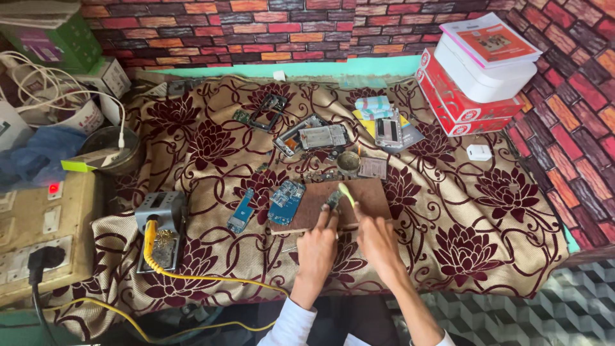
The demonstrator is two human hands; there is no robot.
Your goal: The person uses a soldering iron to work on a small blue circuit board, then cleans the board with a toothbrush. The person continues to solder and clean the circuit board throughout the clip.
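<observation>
My left hand (318, 245) rests on a brown wooden board (371, 192) and pinches a small grey circuit part (333, 200) against it. My right hand (377, 240) grips a thin tool with a yellow-green tip (346, 192) that points at that part. Two blue circuit boards, a wide one (286, 201) and a narrow one (241, 211), lie just left of the wooden board on the flowered cloth (474, 211).
Opened phone frames (314, 137) and small parts lie behind the board. A soldering iron stand (161, 227) with a yellow cable sits at the left beside a switch box (38, 230). Red and white boxes (471, 83) are stacked at the back right near a white charger (478, 152).
</observation>
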